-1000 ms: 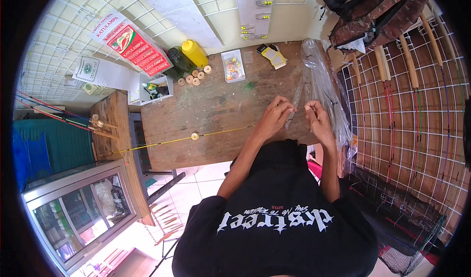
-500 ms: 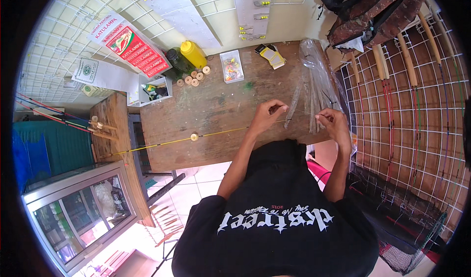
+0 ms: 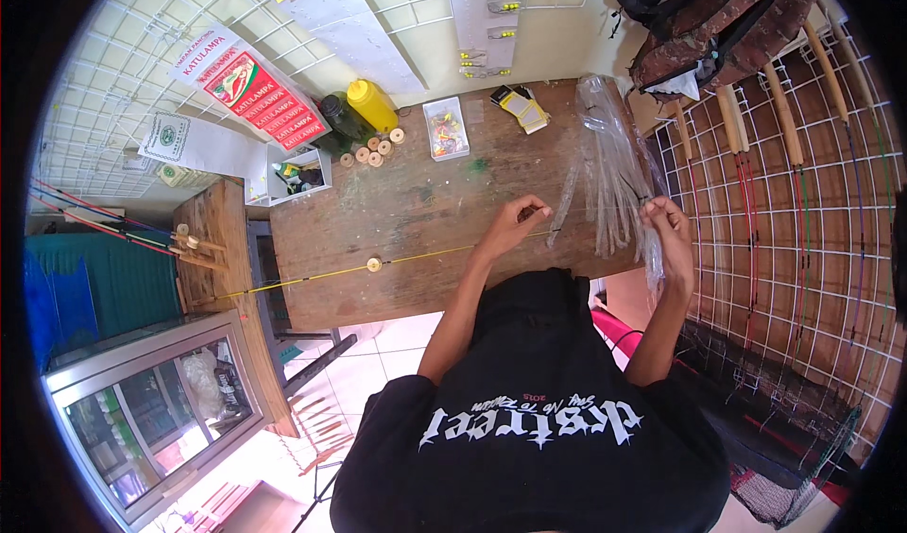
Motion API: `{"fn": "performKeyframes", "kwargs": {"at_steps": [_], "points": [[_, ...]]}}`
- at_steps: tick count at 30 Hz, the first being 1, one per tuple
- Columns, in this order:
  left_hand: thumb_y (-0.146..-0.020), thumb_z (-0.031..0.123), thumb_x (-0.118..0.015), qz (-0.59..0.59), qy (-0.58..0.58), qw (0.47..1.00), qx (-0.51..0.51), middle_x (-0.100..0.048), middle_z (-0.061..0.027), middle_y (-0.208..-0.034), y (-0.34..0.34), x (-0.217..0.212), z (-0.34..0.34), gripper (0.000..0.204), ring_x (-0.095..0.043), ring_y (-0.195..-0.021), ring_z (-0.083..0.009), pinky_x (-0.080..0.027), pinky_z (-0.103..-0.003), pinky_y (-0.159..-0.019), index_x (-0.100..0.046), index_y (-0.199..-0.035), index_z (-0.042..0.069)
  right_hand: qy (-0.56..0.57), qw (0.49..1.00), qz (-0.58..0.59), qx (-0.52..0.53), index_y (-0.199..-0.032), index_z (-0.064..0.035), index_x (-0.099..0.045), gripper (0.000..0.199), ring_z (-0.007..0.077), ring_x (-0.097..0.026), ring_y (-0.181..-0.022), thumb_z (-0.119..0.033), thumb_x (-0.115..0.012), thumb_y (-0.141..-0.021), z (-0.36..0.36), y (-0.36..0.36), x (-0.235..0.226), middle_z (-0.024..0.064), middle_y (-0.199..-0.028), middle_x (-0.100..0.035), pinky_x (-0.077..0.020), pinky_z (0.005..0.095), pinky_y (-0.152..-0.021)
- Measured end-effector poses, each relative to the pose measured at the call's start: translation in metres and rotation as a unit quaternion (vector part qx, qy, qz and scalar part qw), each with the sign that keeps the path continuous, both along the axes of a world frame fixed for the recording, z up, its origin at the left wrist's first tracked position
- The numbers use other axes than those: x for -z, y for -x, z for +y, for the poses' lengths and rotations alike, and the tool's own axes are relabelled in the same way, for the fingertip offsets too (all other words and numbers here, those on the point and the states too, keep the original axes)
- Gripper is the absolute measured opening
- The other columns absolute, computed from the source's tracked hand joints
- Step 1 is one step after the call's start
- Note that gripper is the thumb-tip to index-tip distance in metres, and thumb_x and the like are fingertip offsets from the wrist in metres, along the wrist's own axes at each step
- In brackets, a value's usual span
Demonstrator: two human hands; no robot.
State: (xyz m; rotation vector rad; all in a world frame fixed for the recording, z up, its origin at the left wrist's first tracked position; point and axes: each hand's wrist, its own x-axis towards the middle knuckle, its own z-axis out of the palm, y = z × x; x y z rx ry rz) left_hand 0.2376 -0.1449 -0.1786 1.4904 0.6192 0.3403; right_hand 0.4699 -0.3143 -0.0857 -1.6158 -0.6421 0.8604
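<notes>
**Right hand swings outward to the desk's right side while the left stays nearly put**

Since half a second ago, the right hand (image 3: 672, 232) has moved farther right, widening the gap between the two hands; the left hand (image 3: 510, 231) has hardly shifted. The right fingers are bent, their tips gathered near the thumb, over the right part of the clear plastic sleeves (image 3: 601, 169). The left thumb and forefinger curve toward each other, tips close. Whether either hand pinches something fine cannot be told.

The slender yellow rod (image 3: 430, 253) lies across the wooden desk (image 3: 406, 212), crossing its left edge, with a pale round disc (image 3: 374, 265) partway along. It passes behind the left wrist, and its thin end reaches toward the sleeves.

Toward the back stand a yellow bottle (image 3: 375, 108) and a white tray (image 3: 453, 155) of small colourful pieces, with round wooden pieces (image 3: 375, 159) grouped near the bottle.
</notes>
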Motion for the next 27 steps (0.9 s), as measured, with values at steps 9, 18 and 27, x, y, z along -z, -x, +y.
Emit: {"fn": "performKeyframes", "kwargs": {"at_steps": [9,18,27], "points": [[-0.092,0.024,-0.065,-0.045,-0.029,0.995,-0.087,-0.065,-0.0095,-0.106,0.018,0.018,0.006,0.028,-0.059,-0.093,-0.0174,-0.048,-0.031,-0.081,-0.064,-0.112,0.004,-0.296,0.853,0.428,-0.048,-0.089,-0.0082,-0.053,0.007,0.0103,-0.053,-0.078,-0.009,-0.057,-0.094,0.031,0.035,0.02,0.0025,-0.081,-0.058,-0.0395,0.0252,-0.068],[-0.078,0.025,-0.078,0.183,-0.143,0.973,-0.007,-0.07,-0.0129,-0.101,0.113,0.052,0.022,0.04,-0.066,-0.095,-0.022,-0.051,-0.033,-0.083,-0.068,-0.111,0.005,0.039,0.978,0.034,-0.202,-0.098,-0.002,-0.067,0.012,0.0117,-0.065,-0.08,-0.01,-0.067,-0.089,0.075,0.098,0.078,0.0091,-0.095,-0.072,-0.0481,0.025,-0.071],[-0.078,0.025,-0.077,0.221,-0.028,0.975,-0.008,-0.072,-0.0119,-0.083,0.125,0.027,0.01,0.028,-0.068,-0.078,-0.0198,-0.052,-0.033,-0.074,-0.074,-0.095,0.004,0.032,0.918,-0.246,-0.31,-0.089,-0.0012,-0.067,0.011,0.0322,-0.065,-0.076,-0.011,-0.068,-0.084,0.092,0.138,0.092,0.0155,-0.08,-0.069,-0.0483,0.0388,-0.082]]}}
